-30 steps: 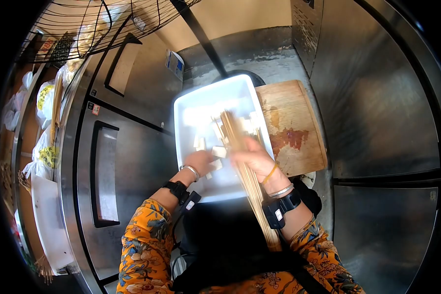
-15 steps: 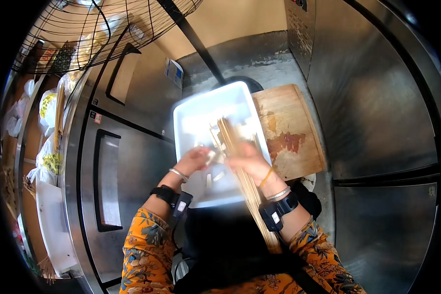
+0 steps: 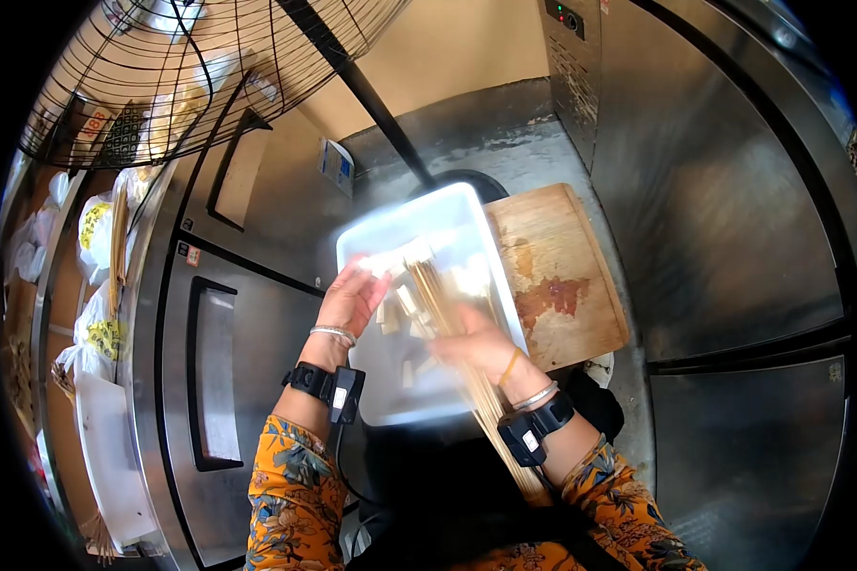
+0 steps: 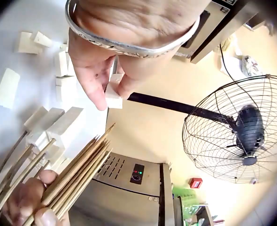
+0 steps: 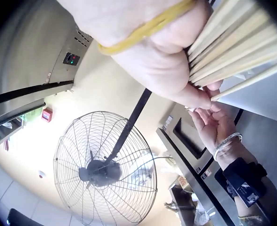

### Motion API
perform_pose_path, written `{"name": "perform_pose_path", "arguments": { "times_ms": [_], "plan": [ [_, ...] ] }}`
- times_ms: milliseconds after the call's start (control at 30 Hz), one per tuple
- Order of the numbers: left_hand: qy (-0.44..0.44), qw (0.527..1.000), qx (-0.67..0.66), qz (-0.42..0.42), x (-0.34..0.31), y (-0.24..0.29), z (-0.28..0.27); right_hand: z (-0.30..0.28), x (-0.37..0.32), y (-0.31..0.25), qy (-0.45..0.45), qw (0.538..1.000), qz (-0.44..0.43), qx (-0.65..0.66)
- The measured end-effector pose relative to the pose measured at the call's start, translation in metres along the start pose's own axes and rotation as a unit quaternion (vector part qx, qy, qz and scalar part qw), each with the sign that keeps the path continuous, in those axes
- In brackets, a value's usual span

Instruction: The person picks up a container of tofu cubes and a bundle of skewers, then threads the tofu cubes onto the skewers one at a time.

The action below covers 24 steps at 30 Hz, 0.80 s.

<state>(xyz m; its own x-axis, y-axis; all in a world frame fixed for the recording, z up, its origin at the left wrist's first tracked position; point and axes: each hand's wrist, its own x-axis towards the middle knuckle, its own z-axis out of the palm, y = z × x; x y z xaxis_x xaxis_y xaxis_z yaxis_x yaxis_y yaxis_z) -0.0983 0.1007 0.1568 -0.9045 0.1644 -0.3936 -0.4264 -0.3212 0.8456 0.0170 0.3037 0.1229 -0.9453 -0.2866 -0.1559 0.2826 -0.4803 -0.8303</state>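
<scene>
A white tray [image 3: 402,404] holds several white cut cubes [image 4: 65,123]. My left hand [image 3: 352,297] is raised over the tray's left side and pinches one white cube [image 4: 114,95] between thumb and fingers. My right hand [image 3: 468,341] is over the middle of the tray. It grips a bundle of bamboo skewers [image 4: 79,167] whose pointed ends reach out over the cubes. In the right wrist view the skewers [image 5: 232,37] are clamped in the fist, with the left hand [image 5: 214,123] just beyond their tips.
A stained wooden cutting board [image 3: 567,271] lies right of the tray. Steel fridge doors [image 3: 209,362] stand to the left, and more steel doors [image 3: 733,238] to the right. A standing fan [image 3: 190,67] is at the upper left. Shelves with bags [image 3: 90,228] are at the far left.
My left hand has lifted from the cubes in the tray, up and to the left, with one cube pinched. My right hand keeps the skewers over the tray.
</scene>
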Motion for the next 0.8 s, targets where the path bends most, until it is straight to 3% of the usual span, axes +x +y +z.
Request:
{"name": "perform_pose_path", "arguments": {
  "times_ms": [100, 700, 800],
  "plan": [
    [-0.03, 0.999, 0.022, -0.011, -0.004, 0.001, 0.002, -0.001, 0.0, -0.004, -0.015, 0.999, 0.038, -0.006],
    [-0.03, 0.983, 0.181, 0.014, -0.024, 0.001, 0.019, 0.0, 0.001, 0.0, -0.002, 1.0, 0.029, -0.006],
    [-0.031, 0.976, 0.207, 0.057, -0.028, -0.007, 0.021, 0.002, 0.001, 0.0, 0.012, 0.999, 0.029, -0.021]
  ]
}}
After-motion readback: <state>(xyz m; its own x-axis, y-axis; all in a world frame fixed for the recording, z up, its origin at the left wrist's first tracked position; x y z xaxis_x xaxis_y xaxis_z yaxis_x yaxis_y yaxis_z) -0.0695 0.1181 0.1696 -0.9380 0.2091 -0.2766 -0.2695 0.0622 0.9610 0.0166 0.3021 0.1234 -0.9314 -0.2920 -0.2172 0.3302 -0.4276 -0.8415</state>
